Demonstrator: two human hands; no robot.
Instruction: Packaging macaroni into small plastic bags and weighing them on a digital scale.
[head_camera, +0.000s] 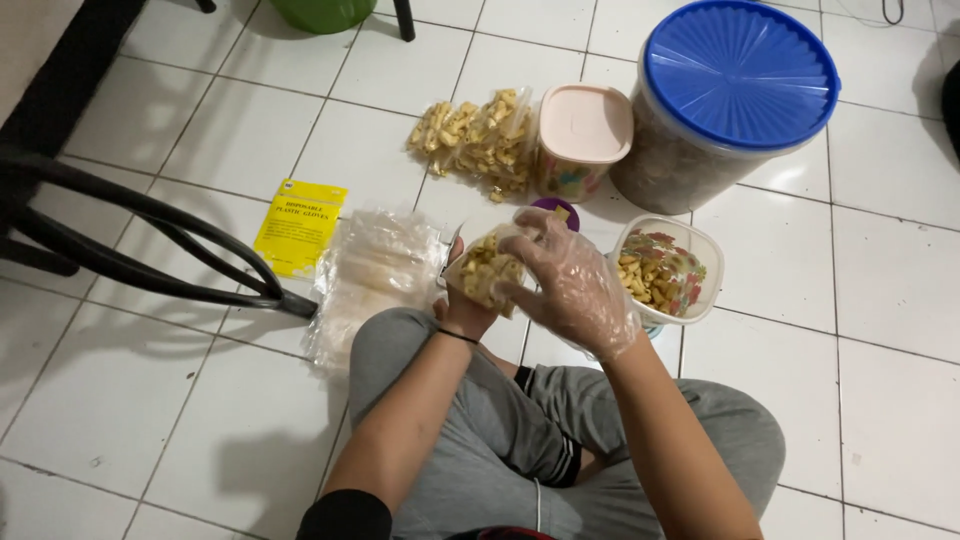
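A small clear bag of yellow snack pieces is held above the person's lap, just in front of the crossed legs in grey trousers. The left hand, bare, is closed around the bag from below; its fingers are mostly hidden behind the bag. The right hand, in a thin transparent glove, curls over the bag's top and right side, fingers bent and touching the plastic.

Just beside the right hand stands an open square container holding mixed yellow and coloured pieces. A purple object shows behind the gloved fingers, too covered to identify, possibly a small lid. Farther out lie filled bags in a loose heap, touching a clear tub with a pink lid, which stands against a large tub with a blue lid. To the left, near the knee, rests a stack of empty clear bags, and beside it a flat yellow packet.

The surface is a white tiled floor; open tiles extend to the right and lower left. A dark curved chair base borders the left side. A green vessel is cut off by the upper edge.
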